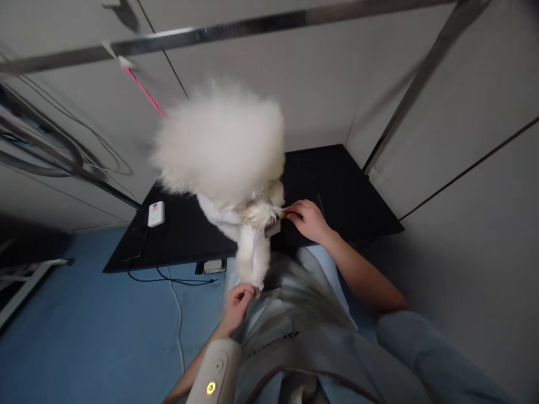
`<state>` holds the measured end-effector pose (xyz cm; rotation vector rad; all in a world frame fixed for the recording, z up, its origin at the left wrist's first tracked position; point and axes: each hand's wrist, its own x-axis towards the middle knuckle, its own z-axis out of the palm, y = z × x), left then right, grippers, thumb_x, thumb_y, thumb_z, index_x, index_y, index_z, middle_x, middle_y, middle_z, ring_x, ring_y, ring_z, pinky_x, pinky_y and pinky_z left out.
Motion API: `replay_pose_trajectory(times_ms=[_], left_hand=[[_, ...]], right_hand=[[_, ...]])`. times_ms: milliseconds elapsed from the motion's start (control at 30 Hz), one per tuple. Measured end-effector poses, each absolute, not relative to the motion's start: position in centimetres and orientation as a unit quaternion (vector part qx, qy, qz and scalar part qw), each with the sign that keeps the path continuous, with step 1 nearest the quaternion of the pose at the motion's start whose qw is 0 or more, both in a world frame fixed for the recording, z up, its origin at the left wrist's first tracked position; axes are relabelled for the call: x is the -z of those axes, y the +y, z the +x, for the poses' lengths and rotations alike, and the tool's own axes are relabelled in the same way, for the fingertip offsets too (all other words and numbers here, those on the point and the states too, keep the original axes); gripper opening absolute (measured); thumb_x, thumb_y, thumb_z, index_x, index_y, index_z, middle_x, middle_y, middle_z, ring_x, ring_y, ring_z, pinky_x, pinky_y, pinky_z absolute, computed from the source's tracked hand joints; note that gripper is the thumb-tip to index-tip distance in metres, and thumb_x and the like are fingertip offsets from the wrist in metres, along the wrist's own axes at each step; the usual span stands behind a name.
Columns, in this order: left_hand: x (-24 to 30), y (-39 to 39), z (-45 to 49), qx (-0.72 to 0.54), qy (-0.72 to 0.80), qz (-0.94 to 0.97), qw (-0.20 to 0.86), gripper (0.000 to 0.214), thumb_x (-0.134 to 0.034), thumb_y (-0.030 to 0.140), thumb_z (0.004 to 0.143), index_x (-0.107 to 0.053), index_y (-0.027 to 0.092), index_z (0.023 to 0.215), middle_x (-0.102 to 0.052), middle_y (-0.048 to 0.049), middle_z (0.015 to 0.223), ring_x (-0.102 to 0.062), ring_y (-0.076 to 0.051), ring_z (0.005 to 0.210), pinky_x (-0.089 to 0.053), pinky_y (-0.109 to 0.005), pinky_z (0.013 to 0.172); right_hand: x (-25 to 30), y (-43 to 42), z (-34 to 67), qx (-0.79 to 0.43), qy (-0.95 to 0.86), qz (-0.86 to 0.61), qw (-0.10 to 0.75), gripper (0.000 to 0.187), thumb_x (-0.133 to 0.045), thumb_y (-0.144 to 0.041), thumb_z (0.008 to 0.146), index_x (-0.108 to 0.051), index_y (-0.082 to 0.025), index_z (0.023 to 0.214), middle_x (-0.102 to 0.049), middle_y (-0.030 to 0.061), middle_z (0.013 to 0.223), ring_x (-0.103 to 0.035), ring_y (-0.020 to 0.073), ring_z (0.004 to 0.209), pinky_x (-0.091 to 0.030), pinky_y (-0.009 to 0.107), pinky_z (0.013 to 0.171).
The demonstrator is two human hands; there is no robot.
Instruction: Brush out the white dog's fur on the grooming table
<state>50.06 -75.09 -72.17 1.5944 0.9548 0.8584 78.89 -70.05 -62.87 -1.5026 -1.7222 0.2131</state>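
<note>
One fluffy white dog [223, 151] is on the black worktop [341, 196], close to its near edge; whether it sits or stands cannot be told under the coat. Clock bearings below are centred on the dog, 12 pointing away from the wearer.

Left hand [241, 303], 6 o'clock: fingers closed together, pinching the lower end of a white leg [252, 258] that extends past the worktop's near edge, above the wearer's grey apron [307, 359]. Right hand [308, 220], 4 o'clock: thumb and fingertips narrow, at the fringe of the dog's fur; cannot tell whether they grip fur or a small object. A thin line [321, 206] shows just beyond its knuckles, too faint to identify.

Surroundings: a small white box [156, 214] lies on the worktop at 8 o'clock. A pink strap [143, 90] runs from the dog's coat toward 10 o'clock, up to a horizontal metal bar [252, 35] crossing at 12. A slanted metal post [415, 84] stands between 2 and 3 o'clock, in front of pale wall panels. Cables and tubing gather at 9 o'clock. A white cable [179, 322] trails over the blue floor [105, 320] at 7. A pale device [215, 370] with a lit yellow indicator overlaps the left forearm at 6, well below the dog; its attachment is unclear.
</note>
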Motion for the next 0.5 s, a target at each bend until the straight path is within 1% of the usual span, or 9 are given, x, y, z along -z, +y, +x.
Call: replay_pose_trajectory(times_ms=[33,100,167,233,333,400,433,467,500], left_hand=[[72.8,-74.9,50.4,-0.348,0.409,0.66,0.526,0.053,-0.061,0.063,0.08,-0.064,0.016,0.056,-0.065,-0.0068,0.058,-0.06,-0.018,0.058,-0.048,-0.028,0.061],[73.7,-74.5,50.9,-0.323,0.414,0.664,0.533,0.057,-0.06,0.068,0.078,-0.064,0.015,0.056,-0.065,-0.0072,0.059,-0.059,-0.018,0.06,-0.048,-0.029,0.063],[74.0,-73.9,51.2,-0.292,0.402,0.678,0.542,0.06,-0.057,0.07,0.078,-0.064,0.015,0.056,-0.064,-0.0074,0.059,-0.059,-0.018,0.061,-0.048,-0.029,0.064],[73.5,-73.0,51.1,-0.249,0.374,0.706,0.548,0.062,-0.054,0.07,0.081,-0.064,0.015,0.056,-0.064,-0.0071,0.058,-0.058,-0.017,0.059,-0.048,-0.028,0.062],[71.0,-70.6,50.9,-0.215,0.341,0.767,0.5,0.056,-0.053,0.064,0.085,-0.067,0.015,0.062,-0.067,-0.0082,0.065,-0.06,-0.019,0.066,-0.05,-0.03,0.065],[68.3,-68.3,51.4,-0.261,0.355,0.785,0.436,0.046,-0.057,0.058,0.085,-0.071,0.016,0.072,-0.071,-0.0109,0.083,-0.063,-0.022,0.083,-0.051,-0.034,0.08],[66.9,-67.0,52.0,-0.314,0.376,0.779,0.391,0.044,-0.057,0.056,0.087,-0.071,0.016,0.078,-0.071,-0.0117,0.09,-0.063,-0.022,0.089,-0.05,-0.036,0.086],[65.6,-65.8,52.8,-0.372,0.394,0.758,0.363,0.043,-0.054,0.055,0.089,-0.071,0.015,0.085,-0.071,-0.0119,0.093,-0.063,-0.022,0.091,-0.05,-0.036,0.088],[64.3,-64.7,54.0,-0.406,0.398,0.735,0.368,0.045,-0.051,0.055,0.091,-0.07,0.015,0.088,-0.07,-0.0115,0.091,-0.064,-0.021,0.088,-0.051,-0.035,0.085]], right_hand=[[63.7,-69.7,78.4,-0.112,-0.65,-0.604,0.448,0.019,-0.054,-0.02,0.092,-0.073,-0.017,0.096,-0.07,0.0073,0.094,-0.061,0.0186,0.088,-0.043,0.032,0.081],[65.7,-69.8,76.6,-0.205,-0.609,-0.615,0.457,0.018,-0.053,-0.017,0.09,-0.071,-0.016,0.087,-0.069,0.0061,0.086,-0.062,0.0175,0.082,-0.045,0.029,0.075],[67.6,-70.6,74.7,-0.331,-0.571,-0.635,0.401,0.021,-0.053,-0.016,0.089,-0.064,-0.015,0.071,-0.064,0.0032,0.068,-0.06,0.0155,0.066,-0.043,0.026,0.063],[68.8,-71.2,73.5,-0.444,-0.527,-0.627,0.364,0.026,-0.051,-0.019,0.09,-0.057,-0.015,0.065,-0.058,-0.0001,0.055,-0.056,0.0131,0.052,-0.038,0.023,0.052],[68.5,-70.1,73.5,-0.478,-0.501,-0.582,0.426,0.022,-0.055,-0.022,0.087,-0.055,-0.016,0.066,-0.058,-0.0022,0.053,-0.054,0.011,0.049,-0.036,0.021,0.049],[67.7,-68.3,73.7,-0.47,-0.483,-0.569,0.47,0.021,-0.059,-0.022,0.085,-0.055,-0.017,0.065,-0.058,-0.0028,0.053,-0.055,0.0104,0.052,-0.038,0.02,0.052],[67.6,-67.6,73.6,-0.478,-0.47,-0.571,0.474,0.021,-0.059,-0.021,0.084,-0.054,-0.017,0.064,-0.057,-0.0029,0.053,-0.055,0.0104,0.052,-0.038,0.02,0.051],[67.8,-67.2,73.4,-0.494,-0.458,-0.574,0.465,0.022,-0.058,-0.021,0.084,-0.053,-0.017,0.063,-0.056,-0.003,0.051,-0.055,0.0103,0.05,-0.037,0.02,0.05],[68.4,-67.3,73.1,-0.513,-0.449,-0.577,0.45,0.024,-0.057,-0.021,0.085,-0.052,-0.017,0.062,-0.055,-0.0029,0.049,-0.053,0.0101,0.046,-0.036,0.02,0.047]])
